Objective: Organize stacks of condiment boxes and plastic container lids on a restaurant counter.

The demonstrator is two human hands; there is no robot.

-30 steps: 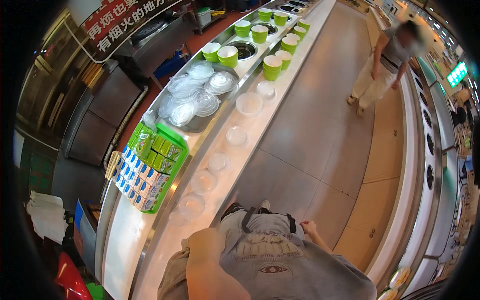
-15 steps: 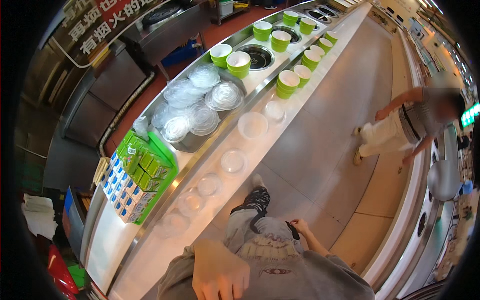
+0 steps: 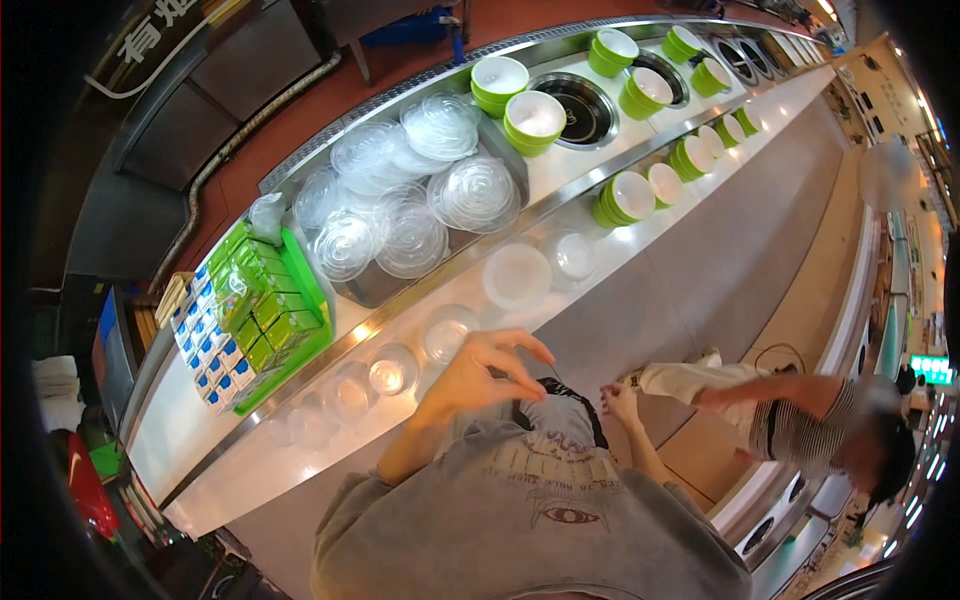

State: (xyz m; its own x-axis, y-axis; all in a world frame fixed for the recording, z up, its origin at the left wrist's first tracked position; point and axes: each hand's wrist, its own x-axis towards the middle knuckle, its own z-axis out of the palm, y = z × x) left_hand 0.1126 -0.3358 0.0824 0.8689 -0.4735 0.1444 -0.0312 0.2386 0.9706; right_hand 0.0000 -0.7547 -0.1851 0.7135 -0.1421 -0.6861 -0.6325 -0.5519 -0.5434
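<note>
Left hand point(image 3: 480, 372) now raised, fingers spread open, beside clear bowl point(image 3: 447, 332); bowl row runs along counter edge point(image 3: 600, 255); right hand point(image 3: 622, 402) low, grip unclear.

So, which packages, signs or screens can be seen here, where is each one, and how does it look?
Green cartons: small boxes in a green tray on the counter, left of the left hand.
Blue-and-white cartons: small boxes in rows along the left side of the tray.
Wall sign: top left, dark with large white characters.
Lit sign: far right edge, small and glowing green.
Screens: none visible.
</note>
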